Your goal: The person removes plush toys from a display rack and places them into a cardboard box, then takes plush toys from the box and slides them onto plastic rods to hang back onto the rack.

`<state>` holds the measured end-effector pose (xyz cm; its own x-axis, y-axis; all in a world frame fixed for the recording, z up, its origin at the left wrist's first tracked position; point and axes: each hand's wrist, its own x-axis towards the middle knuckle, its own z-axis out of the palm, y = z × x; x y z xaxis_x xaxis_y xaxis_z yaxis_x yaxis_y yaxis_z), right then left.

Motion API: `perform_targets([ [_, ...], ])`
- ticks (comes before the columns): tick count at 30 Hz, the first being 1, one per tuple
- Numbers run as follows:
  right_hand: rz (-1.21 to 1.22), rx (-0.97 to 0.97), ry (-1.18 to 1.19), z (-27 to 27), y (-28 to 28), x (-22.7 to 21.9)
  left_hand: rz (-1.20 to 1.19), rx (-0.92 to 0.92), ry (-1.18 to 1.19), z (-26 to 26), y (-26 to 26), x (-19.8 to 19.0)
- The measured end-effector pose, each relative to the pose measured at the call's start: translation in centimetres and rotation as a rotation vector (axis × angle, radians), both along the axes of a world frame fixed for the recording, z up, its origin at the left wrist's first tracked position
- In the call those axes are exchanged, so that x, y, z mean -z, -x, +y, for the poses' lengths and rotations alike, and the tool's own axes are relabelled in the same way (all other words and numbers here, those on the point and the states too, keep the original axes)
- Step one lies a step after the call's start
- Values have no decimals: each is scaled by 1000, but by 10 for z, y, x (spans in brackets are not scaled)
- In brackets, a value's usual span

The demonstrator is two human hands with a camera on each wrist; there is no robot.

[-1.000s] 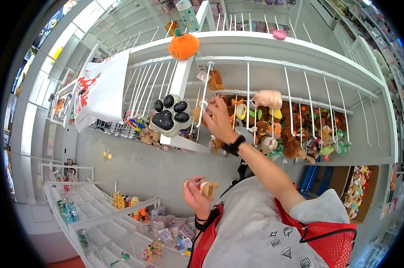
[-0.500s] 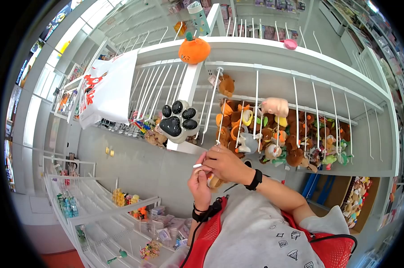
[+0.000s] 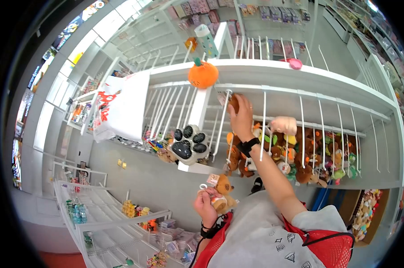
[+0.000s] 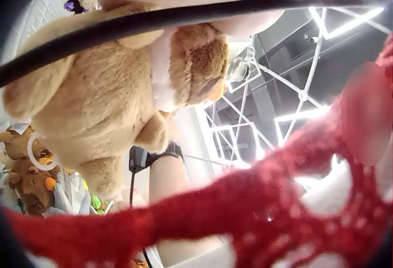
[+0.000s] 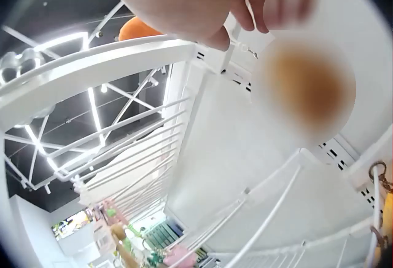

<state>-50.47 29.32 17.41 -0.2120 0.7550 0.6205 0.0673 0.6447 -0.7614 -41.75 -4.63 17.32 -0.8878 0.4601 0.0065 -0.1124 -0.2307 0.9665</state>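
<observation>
Low in front of the body, my left hand [image 3: 204, 206] grips a tan plush keychain [image 3: 220, 202] with a paper tag and a white ring [image 3: 203, 186] at its top. Its furry body [image 4: 104, 90] fills the left wrist view, under the fingers. My right hand [image 3: 242, 119] is raised to the upper rack, thumb and fingers around a brown plush [image 3: 233, 103] by the base of a white hook [image 3: 220, 127]. In the right wrist view this plush [image 5: 310, 86] is blurred, just below the fingertips, with a small chain beside it.
More plush keychains [image 3: 302, 158] hang in rows on the lower hooks. A pumpkin plush [image 3: 203, 74], a black-and-white paw [image 3: 190, 144] and a pink pig-like toy [image 3: 284, 125] sit along the rack. To the left hangs a white bag [image 3: 121, 107]; another rack [image 3: 121, 219] stands lower left.
Both hands came together at the tan plush, then parted. My right hand has gone up to the brown plush on the rack, while my left keeps holding the tan one.
</observation>
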Motion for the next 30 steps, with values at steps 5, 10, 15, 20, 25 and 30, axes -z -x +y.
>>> perform_targets([
  [5, -104, -140, 94, 8, 16, 8, -9, 32, 3, -4, 4, 1],
  [10, -46, -424, -95, -61, -43, -8, -21, 12, -22, -5, 12, 4],
  [15, -134, -747, 22, -116, -96, -9, 35, 1, 48, -8, 11, -4],
  [20, -170, -820, -169, -133, -112, -39, 50, -24, 168, -21, 3, -14],
  [25, -284, -891, -236, -174, -143, -37, 141, -112, 255, -32, -8, -30],
  [30, -476, -784, -61, -194, -210, -4, 222, 150, 348, -33, -26, -15],
])
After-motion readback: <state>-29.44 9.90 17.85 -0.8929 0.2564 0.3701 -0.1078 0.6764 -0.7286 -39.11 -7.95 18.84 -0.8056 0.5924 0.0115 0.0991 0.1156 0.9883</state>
